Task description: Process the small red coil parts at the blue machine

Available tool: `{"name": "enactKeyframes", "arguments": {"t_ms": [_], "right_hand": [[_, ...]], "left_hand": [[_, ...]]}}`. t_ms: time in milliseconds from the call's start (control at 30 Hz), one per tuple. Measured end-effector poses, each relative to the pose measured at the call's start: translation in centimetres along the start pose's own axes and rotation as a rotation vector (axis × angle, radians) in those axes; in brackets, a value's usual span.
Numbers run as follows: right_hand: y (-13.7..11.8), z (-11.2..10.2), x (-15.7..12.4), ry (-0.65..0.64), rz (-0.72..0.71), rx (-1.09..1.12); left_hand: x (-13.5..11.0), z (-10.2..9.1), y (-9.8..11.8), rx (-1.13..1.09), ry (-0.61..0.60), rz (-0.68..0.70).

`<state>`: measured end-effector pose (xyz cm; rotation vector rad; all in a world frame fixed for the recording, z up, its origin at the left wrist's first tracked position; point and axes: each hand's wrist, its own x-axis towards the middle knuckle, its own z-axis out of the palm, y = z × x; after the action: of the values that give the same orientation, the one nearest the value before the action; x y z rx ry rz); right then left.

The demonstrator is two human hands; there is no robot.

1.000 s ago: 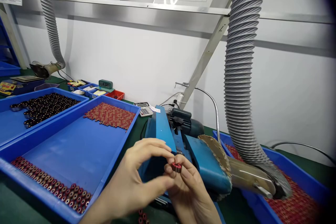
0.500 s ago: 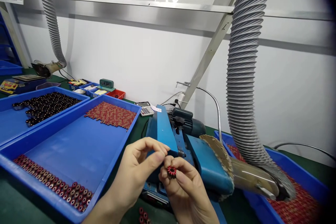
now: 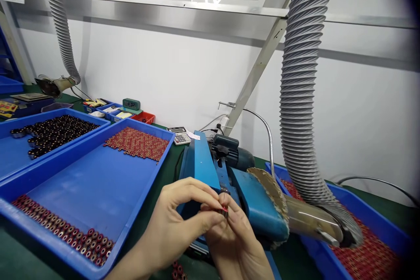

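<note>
Both my hands meet low in the middle, pinching one small red ring-shaped coil [image 3: 224,209] between fingertips. My left hand [image 3: 179,218] comes from the lower left, thumb and forefinger on the coil. My right hand [image 3: 234,238] is under and right of it, fingers wrapped around the coil, which is mostly hidden. The hands are right in front of a blue bench machine [image 3: 226,183] with a worn abrasive wheel [image 3: 271,190].
A blue tray [image 3: 98,183] at left holds rows of red coils near and far. Another blue tray [image 3: 19,153] holds dark coils. A right-hand blue tray [image 3: 377,223] is full of red coils. Grey extraction hoses [image 3: 300,96] hang down. A calculator [image 3: 180,136] sits behind.
The coil was held up with its face showing half a second ago; now my fingers have closed over it and both hands sit slightly nearer the machine.
</note>
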<state>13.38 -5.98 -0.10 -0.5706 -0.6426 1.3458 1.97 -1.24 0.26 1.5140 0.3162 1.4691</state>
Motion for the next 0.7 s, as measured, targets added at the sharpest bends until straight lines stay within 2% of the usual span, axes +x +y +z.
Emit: {"name": "enactKeyframes", "arguments": {"t_ms": [100, 267, 500, 600, 667, 700], "right_hand": [[-0.1, 0.1, 0.0, 0.011, 0.09, 0.121], [0.0, 0.0, 0.2, -0.053, 0.054, 0.178], [0.1, -0.5, 0.4, -0.134, 0.086, 0.08], [0.0, -0.6, 0.4, -0.171, 0.092, 0.008], [0.1, -0.5, 0.4, -0.178, 0.075, -0.028], [0.1, -0.5, 0.4, -0.17, 0.063, -0.036]], "left_hand": [[-0.1, 0.1, -0.1, -0.072, -0.007, -0.043], [-0.2, -0.3, -0.2, -0.186, -0.045, -0.136], [-0.1, -0.2, 0.0, -0.489, -0.001, -0.472], [0.2, -0.4, 0.5, -0.508, 0.103, -0.438], [0.3, -0.9, 0.8, -0.419, 0.21, -0.359], [0.3, -1.2, 1.0, -0.344, 0.215, -0.331]]}}
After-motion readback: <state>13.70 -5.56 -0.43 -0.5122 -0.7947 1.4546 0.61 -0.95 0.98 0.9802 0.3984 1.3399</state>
